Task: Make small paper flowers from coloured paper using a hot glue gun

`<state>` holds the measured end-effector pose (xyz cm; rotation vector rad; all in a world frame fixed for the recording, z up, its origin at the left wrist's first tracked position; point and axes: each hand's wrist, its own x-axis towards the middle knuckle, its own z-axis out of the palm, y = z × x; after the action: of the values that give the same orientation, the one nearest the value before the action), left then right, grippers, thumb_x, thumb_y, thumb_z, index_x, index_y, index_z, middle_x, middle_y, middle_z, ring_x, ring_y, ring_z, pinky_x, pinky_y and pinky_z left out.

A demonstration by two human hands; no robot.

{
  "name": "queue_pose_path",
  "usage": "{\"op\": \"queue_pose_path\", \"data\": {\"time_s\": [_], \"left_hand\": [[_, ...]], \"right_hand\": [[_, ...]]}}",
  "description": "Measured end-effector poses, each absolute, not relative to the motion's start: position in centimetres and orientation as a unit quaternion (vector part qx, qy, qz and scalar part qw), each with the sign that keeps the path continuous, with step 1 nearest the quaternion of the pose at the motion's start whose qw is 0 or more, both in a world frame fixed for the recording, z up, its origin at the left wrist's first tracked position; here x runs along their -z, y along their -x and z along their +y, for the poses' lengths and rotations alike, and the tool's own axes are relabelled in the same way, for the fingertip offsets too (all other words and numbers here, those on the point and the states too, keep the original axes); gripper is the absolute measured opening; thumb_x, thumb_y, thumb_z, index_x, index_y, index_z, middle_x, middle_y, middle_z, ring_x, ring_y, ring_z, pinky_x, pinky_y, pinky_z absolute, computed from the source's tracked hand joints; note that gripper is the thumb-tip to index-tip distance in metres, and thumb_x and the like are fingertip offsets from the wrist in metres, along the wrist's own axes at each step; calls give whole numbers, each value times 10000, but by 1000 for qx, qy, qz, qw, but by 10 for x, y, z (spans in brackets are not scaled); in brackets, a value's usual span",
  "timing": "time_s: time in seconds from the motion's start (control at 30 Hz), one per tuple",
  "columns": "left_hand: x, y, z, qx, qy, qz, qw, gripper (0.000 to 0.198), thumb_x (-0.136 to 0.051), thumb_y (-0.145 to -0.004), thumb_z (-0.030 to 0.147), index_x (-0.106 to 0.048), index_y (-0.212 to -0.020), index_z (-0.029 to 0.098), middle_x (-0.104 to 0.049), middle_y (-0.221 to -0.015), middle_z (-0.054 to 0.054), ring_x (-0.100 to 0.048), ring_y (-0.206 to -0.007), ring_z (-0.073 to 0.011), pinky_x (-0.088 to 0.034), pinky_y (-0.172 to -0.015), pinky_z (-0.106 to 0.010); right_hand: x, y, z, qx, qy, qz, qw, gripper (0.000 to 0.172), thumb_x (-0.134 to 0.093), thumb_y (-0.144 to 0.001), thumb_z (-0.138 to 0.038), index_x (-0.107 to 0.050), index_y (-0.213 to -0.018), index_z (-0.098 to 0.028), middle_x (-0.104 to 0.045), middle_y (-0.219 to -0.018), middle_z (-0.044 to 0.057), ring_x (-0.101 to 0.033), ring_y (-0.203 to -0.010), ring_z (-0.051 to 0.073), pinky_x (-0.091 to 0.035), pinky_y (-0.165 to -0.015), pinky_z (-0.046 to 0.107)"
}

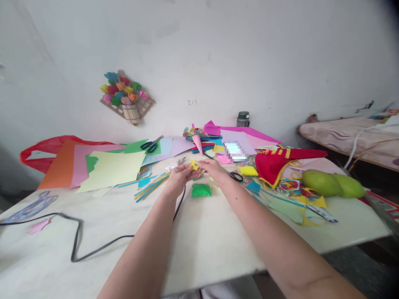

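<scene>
Left hand (178, 175), right hand (214, 168): fingers pinched on yellow piece (194, 165) | risk: thin paper may tear, or slip onto cluttered counter (202, 241) near scissors (236, 177).

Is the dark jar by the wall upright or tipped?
Upright: the jar stands on its base, with its cap on top.

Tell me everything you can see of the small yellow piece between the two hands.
The small yellow piece looks like cut craft paper, bright yellow, with pointed, star-like edges; finer detail is blurred. It is held just over the white table, pinched on its left by the left hand and on its right by the right hand. A green packet lies nearer the person, apart from it.
</scene>
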<state>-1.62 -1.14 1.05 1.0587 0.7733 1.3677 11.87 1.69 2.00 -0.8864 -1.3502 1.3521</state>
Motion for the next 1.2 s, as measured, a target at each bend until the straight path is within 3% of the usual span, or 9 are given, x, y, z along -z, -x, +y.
{"op": "queue_pose_path", "data": {"time_s": [0.53, 0.93, 1.2], "left_hand": [[-14, 15, -13, -571, -453, 329, 601, 185, -550, -680, 174, -605, -823, 69, -676, -778, -146, -637, -823, -255, -497, -755, -347], [-14, 15, -14, -578, -430, 335, 607, 46, -566, -664, 133, -544, -692, 102, -675, -712, -124, -646, -784, -249, -512, -707, -324], [-14, 16, -13, -586, -423, 344, 600, 91, -552, -662, 131, -575, -737, 86, -679, -719, -129, -647, -776, -250, -517, -710, -338]], "right_hand": [[-18, -116, 18, -572, 359, -536, 507, 310, -728, -472, -383, -583, -580, -132, -530, -478, -34, -446, -459, 81, -346, -488, 243], [-20, -118, 19, -602, 348, -514, 502, 315, -638, -598, -449, -562, -599, -143, -540, -542, -12, -480, -486, 88, -364, -494, 236], [-21, -120, 21, -556, 375, -530, 519, 197, -676, -532, -292, -601, -621, -134, -577, -549, -11, -498, -506, 88, -372, -546, 244]]}}
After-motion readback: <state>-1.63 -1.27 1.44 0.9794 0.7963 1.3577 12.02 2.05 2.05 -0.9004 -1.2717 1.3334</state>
